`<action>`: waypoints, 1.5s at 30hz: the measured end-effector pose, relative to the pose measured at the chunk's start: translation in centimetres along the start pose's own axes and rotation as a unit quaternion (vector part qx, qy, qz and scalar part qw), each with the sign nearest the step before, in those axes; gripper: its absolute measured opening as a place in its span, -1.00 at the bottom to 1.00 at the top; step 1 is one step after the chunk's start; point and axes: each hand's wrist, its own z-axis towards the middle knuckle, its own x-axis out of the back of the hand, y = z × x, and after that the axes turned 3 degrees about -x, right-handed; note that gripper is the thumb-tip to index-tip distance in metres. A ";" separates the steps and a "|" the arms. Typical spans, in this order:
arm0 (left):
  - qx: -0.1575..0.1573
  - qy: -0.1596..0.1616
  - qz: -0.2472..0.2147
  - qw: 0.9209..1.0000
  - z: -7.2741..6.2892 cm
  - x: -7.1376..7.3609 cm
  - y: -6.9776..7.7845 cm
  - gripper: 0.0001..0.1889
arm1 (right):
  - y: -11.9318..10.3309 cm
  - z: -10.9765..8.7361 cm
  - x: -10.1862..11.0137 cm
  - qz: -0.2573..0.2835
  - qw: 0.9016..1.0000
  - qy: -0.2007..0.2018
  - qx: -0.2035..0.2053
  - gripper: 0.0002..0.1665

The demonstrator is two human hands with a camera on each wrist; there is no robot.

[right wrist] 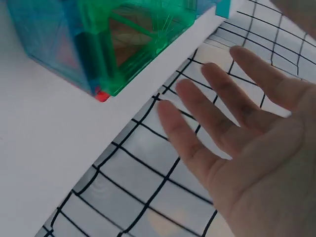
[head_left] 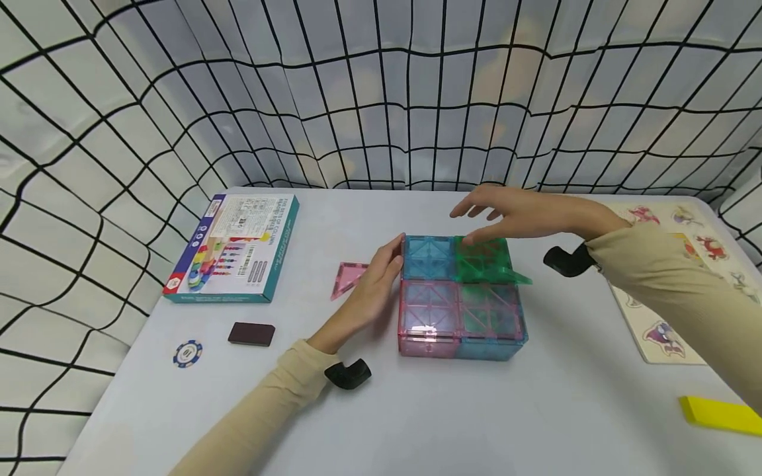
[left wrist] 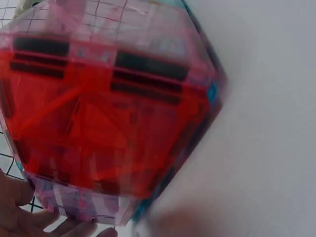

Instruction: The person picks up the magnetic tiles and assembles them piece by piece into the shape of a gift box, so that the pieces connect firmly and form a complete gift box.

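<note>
A low box built of translucent magnetic tiles [head_left: 430, 311] sits mid-table, its top showing blue, green and pink squares. My left hand [head_left: 372, 287] rests along its left side; in the left wrist view the fingers [left wrist: 74, 228] lie against the pink wall, fairly straight. Over the back right quarter, my right hand [head_left: 524, 213] hovers with fingers spread and its thumb close to the green tile [head_left: 485, 261]. A green corner sticks out past the box's right edge. The right wrist view shows that palm [right wrist: 266, 158] holding nothing, beside the green and blue tiles.
A pink triangle tile [head_left: 345, 279] lies beside the left hand. Farther left are a boxed set [head_left: 238, 248], a dark brown block [head_left: 251, 334] and a poker chip [head_left: 187, 354]. On the right, a picture board [head_left: 649, 330] and yellow block [head_left: 720, 415]. Black netting [head_left: 381, 106] surrounds the table.
</note>
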 end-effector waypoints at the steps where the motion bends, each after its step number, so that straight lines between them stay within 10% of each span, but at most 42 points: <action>1: -0.004 -0.001 0.010 1.000 0.0 0.0 0.0 -0.41 | 0.0 0.5 -0.1 -0.007 1.000 -0.017 -0.005 -0.38; 13: -0.036 -0.032 0.044 0.998 0.3 0.8 -0.1 -0.41 | -3.2 3.7 -2.0 -0.103 0.988 -0.116 -0.027 -0.04; 45: -0.037 -0.095 0.078 0.992 1.0 1.9 -0.1 -0.39 | -3.4 4.2 -2.9 -0.189 0.974 -0.122 -0.006 0.03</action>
